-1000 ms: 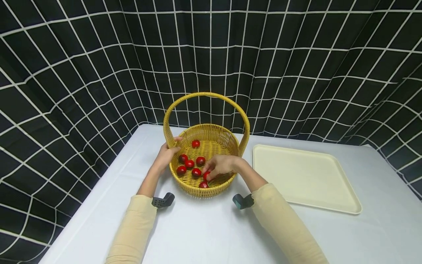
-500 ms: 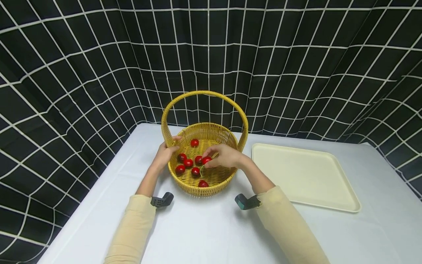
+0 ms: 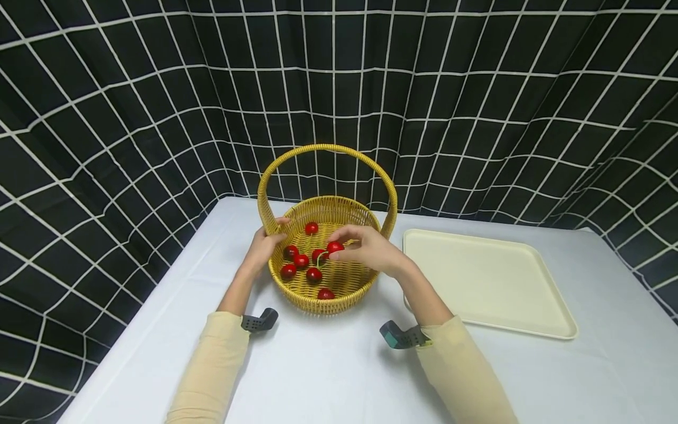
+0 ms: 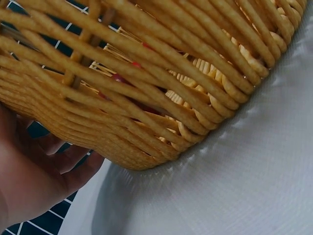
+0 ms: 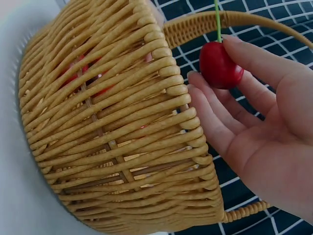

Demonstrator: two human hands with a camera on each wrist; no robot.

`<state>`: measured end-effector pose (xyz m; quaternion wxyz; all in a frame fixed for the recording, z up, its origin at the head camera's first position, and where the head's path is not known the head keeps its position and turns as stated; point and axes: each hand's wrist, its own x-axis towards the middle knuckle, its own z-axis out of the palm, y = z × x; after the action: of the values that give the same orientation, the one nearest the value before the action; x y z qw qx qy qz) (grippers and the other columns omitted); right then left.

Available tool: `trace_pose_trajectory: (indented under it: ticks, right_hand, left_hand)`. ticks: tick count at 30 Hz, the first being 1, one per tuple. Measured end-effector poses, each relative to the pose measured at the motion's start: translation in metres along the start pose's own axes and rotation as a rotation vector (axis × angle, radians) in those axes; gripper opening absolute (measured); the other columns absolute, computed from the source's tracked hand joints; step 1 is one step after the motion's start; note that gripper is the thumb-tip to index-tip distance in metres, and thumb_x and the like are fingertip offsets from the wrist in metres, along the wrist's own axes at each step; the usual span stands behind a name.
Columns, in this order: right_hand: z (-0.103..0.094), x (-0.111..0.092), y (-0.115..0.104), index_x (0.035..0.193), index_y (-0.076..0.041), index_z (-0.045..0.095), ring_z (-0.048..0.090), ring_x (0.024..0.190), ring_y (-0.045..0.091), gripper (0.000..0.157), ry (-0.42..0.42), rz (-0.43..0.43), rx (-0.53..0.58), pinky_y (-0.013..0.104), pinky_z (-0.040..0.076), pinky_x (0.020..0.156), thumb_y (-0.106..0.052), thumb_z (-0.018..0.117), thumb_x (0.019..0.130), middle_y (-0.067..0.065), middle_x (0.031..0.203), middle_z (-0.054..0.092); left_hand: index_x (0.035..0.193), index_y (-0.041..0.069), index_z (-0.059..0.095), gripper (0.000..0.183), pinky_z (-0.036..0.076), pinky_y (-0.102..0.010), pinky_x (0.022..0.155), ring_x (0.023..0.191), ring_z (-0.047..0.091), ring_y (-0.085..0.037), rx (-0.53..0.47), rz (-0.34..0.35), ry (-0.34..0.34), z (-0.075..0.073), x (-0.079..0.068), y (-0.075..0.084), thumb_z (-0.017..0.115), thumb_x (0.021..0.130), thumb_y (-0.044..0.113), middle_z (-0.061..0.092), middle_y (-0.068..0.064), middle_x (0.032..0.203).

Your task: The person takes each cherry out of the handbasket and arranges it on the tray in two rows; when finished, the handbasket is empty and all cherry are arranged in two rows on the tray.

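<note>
A round yellow wicker basket (image 3: 304, 302) with a tall arched handle (image 3: 328, 146) stands on the table. My left hand (image 3: 259, 250) holds its left rim at the foot of the handle; in the left wrist view, that hand (image 4: 44, 171) lies against the outer wall. My right hand (image 3: 373, 250) pinches a red cherry (image 3: 335, 248) with a green stem over the basket. The right wrist view has this cherry (image 5: 220, 65) between thumb and fingers, above the rim. Several more cherries lie inside, among them one at the back (image 3: 311, 228) and one near the front (image 3: 325, 293).
A cream rectangular tray (image 3: 487, 282) lies to the right of the basket on the white-covered table (image 3: 318, 377). A black curtain with a white grid (image 3: 450, 88) hangs behind and around the table.
My right hand has lifted a cherry from the basket's front right, moving it up and away from me. The left hand stays on the rim.
</note>
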<state>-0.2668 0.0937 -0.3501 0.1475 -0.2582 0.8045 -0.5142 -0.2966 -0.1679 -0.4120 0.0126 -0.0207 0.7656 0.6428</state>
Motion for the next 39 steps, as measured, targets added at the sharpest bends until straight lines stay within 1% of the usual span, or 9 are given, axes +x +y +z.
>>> trace_pose_trajectory:
  ticks: [5, 11, 18, 22, 25, 28, 31, 35, 39]
  right_hand:
    - [-0.002, -0.01, 0.0, 0.116, -0.009, 0.063, 0.061, 0.1, 0.022, 0.034, 0.004, 0.009, 0.025, 0.034, 0.05, 0.087, -0.018, 0.073, 0.085, 0.005, 0.111, 0.061]
    - [-0.009, -0.027, 0.002, 0.119, -0.007, 0.062, 0.062, 0.099, 0.025, 0.038, 0.026, -0.006, 0.084, 0.037, 0.051, 0.086, -0.019, 0.072, 0.085, 0.008, 0.113, 0.061]
    - [-0.017, -0.039, 0.002, 0.119, -0.005, 0.06, 0.059, 0.101, 0.025, 0.038, 0.056, -0.004, 0.143, 0.039, 0.048, 0.088, -0.02, 0.072, 0.086, 0.009, 0.11, 0.062]
    - [-0.028, -0.046, 0.001, 0.117, -0.004, 0.058, 0.059, 0.101, 0.027, 0.035, 0.065, -0.044, 0.176, 0.04, 0.048, 0.088, -0.016, 0.071, 0.086, 0.011, 0.105, 0.064]
    - [-0.038, -0.052, 0.001, 0.115, -0.005, 0.058, 0.059, 0.1, 0.031, 0.031, 0.095, -0.075, 0.217, 0.039, 0.048, 0.088, -0.011, 0.07, 0.087, 0.011, 0.103, 0.064]
    - [-0.049, -0.057, 0.003, 0.114, -0.005, 0.056, 0.06, 0.099, 0.034, 0.029, 0.15, -0.1, 0.245, 0.036, 0.049, 0.086, -0.009, 0.068, 0.088, 0.011, 0.104, 0.063]
    - [-0.058, -0.061, 0.008, 0.118, -0.005, 0.054, 0.061, 0.095, 0.031, 0.03, 0.232, -0.108, 0.303, 0.032, 0.051, 0.083, -0.011, 0.065, 0.09, 0.013, 0.109, 0.06]
    - [-0.069, -0.063, 0.018, 0.12, -0.009, 0.053, 0.062, 0.091, 0.023, 0.029, 0.361, -0.077, 0.484, 0.027, 0.051, 0.084, -0.011, 0.062, 0.092, 0.014, 0.113, 0.053]
    - [-0.078, -0.063, 0.032, 0.123, -0.006, 0.049, 0.064, 0.088, 0.02, 0.033, 0.458, -0.013, 0.648, 0.027, 0.05, 0.085, -0.007, 0.061, 0.092, 0.013, 0.112, 0.052]
  left_hand:
    - [0.137, 0.008, 0.047, 0.045, 0.021, -0.046, 0.11, 0.133, 0.035, -0.029, 0.001, 0.012, 0.002, -0.001, 0.0, -0.001, 0.046, 0.092, 0.005, 0.043, -0.012, 0.144]
    - [0.137, 0.007, 0.047, 0.045, 0.021, -0.048, 0.11, 0.133, 0.034, -0.03, 0.007, 0.008, -0.015, -0.001, 0.001, 0.0, 0.046, 0.092, 0.006, 0.042, -0.013, 0.144]
    - [0.137, 0.007, 0.047, 0.045, 0.022, -0.047, 0.11, 0.133, 0.035, -0.03, 0.013, 0.022, -0.009, -0.001, 0.001, 0.001, 0.046, 0.092, 0.006, 0.041, -0.013, 0.144]
    - [0.138, 0.007, 0.047, 0.045, 0.022, -0.046, 0.11, 0.133, 0.034, -0.03, 0.018, 0.026, -0.006, -0.001, 0.0, 0.002, 0.046, 0.092, 0.006, 0.041, -0.014, 0.144]
    - [0.137, 0.007, 0.048, 0.045, 0.024, -0.047, 0.109, 0.132, 0.036, -0.032, 0.02, 0.025, 0.001, -0.002, -0.001, 0.003, 0.047, 0.092, 0.007, 0.042, -0.014, 0.144]
    - [0.137, 0.007, 0.048, 0.045, 0.025, -0.048, 0.108, 0.131, 0.036, -0.032, 0.023, 0.024, 0.003, -0.002, -0.001, 0.003, 0.047, 0.092, 0.007, 0.042, -0.014, 0.144]
    - [0.138, 0.006, 0.047, 0.046, 0.023, -0.048, 0.109, 0.133, 0.034, -0.032, 0.02, 0.021, 0.0, -0.001, -0.001, 0.003, 0.047, 0.092, 0.007, 0.041, -0.014, 0.145]
    - [0.138, 0.006, 0.047, 0.045, 0.022, -0.047, 0.109, 0.134, 0.032, -0.031, 0.011, 0.019, 0.001, -0.001, -0.002, 0.003, 0.047, 0.093, 0.006, 0.04, -0.015, 0.145]
    - [0.138, 0.006, 0.046, 0.045, 0.024, -0.049, 0.108, 0.133, 0.034, -0.032, 0.015, 0.022, 0.001, -0.001, -0.004, 0.003, 0.046, 0.093, 0.006, 0.04, -0.016, 0.144]
